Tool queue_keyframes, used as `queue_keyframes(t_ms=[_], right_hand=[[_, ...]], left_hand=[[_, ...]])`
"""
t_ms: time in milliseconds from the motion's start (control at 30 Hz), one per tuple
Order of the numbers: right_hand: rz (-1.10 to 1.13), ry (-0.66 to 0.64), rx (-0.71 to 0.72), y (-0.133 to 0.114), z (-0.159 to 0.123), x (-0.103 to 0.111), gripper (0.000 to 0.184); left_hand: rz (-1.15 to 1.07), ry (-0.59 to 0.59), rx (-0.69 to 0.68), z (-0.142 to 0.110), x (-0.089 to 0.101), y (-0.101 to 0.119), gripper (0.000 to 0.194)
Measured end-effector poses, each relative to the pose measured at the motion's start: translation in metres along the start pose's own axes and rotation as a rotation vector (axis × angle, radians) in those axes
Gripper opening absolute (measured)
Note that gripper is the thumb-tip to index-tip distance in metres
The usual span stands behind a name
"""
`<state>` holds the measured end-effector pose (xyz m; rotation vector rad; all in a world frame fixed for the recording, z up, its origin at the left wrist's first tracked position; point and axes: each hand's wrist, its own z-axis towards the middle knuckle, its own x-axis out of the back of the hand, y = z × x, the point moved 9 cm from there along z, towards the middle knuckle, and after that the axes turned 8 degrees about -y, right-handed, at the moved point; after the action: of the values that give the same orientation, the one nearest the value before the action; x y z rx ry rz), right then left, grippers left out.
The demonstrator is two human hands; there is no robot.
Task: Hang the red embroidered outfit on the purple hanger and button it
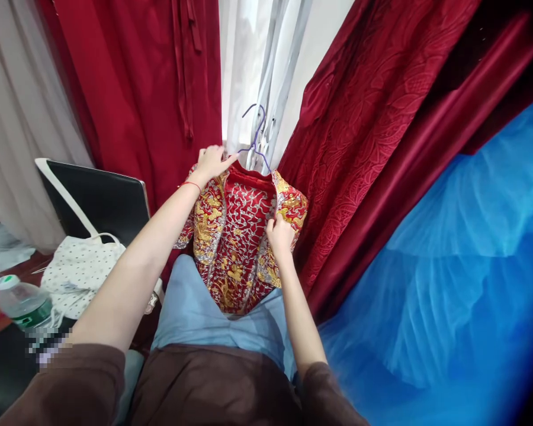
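Observation:
A red jacket (235, 254) with gold and silver embroidery hangs on a thin purple hanger (261, 127), its front parted so the patterned inside shows. My left hand (213, 163) lies over the jacket's left shoulder beside the collar, fingers bent over the cloth and thumb pointing toward the hanger. Lower down on the other side, my right hand (281, 234) is closed on the edge of the right front panel. The hem of the jacket reaches down in front of my light blue trousers (189, 307). The fingertips of my left hand are partly hidden.
Dark red curtain-like cloth (137, 77) hangs at the left, and a red patterned garment (368, 130) at the right. Blue tulle (448, 284) fills the far right. Beside me stand a black chair (102, 201), a dotted white bag (77, 272) and a water bottle (24, 302).

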<state>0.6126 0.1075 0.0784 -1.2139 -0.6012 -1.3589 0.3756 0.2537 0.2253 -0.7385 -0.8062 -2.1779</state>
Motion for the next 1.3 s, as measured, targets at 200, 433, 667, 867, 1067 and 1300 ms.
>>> queue_keyframes(t_ms=[200,433,667,867,1067,1300], right_hand=[[0.031,0.001,-0.02,-0.003,0.005,0.013,0.045],[0.112,0.062,-0.054,-0.022,0.009,0.065,0.049],[0.078,0.039,0.2,-0.126,-0.009,0.065,0.049],[-0.036,-0.135,0.269,-0.14,-0.012,-0.013,0.042],[-0.051,-0.045,0.288,-0.107,-0.007,-0.014,0.046],[-0.146,-0.214,0.156,-0.048,0.0,-0.066,0.041]], left_hand=[[0.188,-0.145,0.032,-0.01,-0.017,-0.02,0.058],[0.408,-0.163,0.191,-0.031,0.009,0.004,0.073],[0.424,-0.163,0.236,-0.041,0.013,0.028,0.074],[0.383,-0.117,0.272,-0.045,0.02,0.023,0.078],[0.346,-0.121,0.278,-0.044,0.011,0.019,0.074],[0.264,-0.12,0.284,-0.047,0.023,0.01,0.069]])
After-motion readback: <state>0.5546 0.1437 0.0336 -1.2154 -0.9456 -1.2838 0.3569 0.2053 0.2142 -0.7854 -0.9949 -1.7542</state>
